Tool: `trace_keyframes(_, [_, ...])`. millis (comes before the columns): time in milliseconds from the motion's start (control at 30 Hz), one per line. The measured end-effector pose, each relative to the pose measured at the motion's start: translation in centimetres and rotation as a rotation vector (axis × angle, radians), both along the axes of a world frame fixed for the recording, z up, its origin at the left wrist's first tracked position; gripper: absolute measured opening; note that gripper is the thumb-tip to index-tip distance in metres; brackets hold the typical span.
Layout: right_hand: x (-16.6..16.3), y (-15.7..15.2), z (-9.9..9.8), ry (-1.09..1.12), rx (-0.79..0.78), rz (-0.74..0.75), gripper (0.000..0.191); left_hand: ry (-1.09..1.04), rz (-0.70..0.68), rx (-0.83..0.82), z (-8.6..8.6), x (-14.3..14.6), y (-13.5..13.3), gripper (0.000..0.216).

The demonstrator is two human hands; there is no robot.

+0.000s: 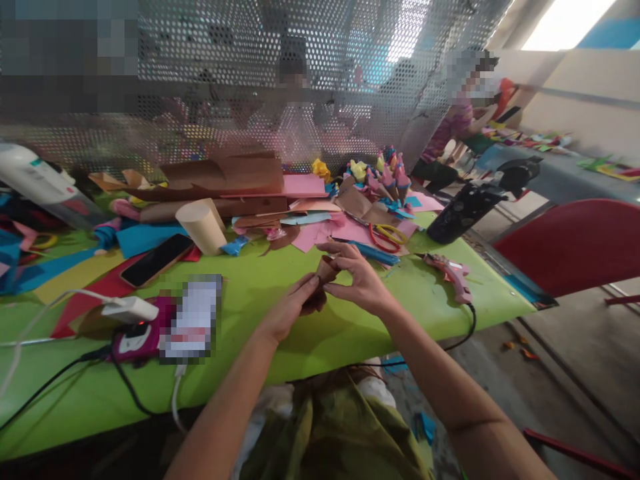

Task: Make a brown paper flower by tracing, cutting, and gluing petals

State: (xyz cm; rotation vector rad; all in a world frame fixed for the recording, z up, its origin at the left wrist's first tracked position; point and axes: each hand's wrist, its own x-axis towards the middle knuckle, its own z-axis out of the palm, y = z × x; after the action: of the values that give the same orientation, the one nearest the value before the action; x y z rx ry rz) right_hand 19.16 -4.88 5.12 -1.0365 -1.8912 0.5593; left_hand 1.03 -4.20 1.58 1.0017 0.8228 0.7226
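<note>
Both my hands meet over the green table (310,340) on a small piece of brown paper (326,269) rolled into a cone shape. My left hand (291,307) pinches its lower end with closed fingers. My right hand (356,277) curls round its upper part, thumb and fingertips pressed on the paper. Just beyond them lie pink paper sheets (325,233) and red-and-yellow scissors (387,235). A pink glue gun (453,272) rests to the right of my right hand.
A black phone (156,260) and a cream paper cone (203,227) lie at the left, with a charger and cables (127,310). Finished paper cones (390,177) stand at the back. A perforated screen (300,87) closes the far side. A red chair (575,243) stands right; another person sits beyond.
</note>
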Motion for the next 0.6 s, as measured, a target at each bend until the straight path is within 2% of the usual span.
trace_keyframes(400, [0.5,-0.1,0.5,0.073,-0.057,-0.035,0.009,0.024,0.007,0.028,0.2,0.1,0.0,0.056])
trace_keyframes(600, [1.0,-0.3,0.8,0.183,-0.098,-0.064,0.019,0.035,0.033,-0.009,0.4,0.0,-0.1,0.06])
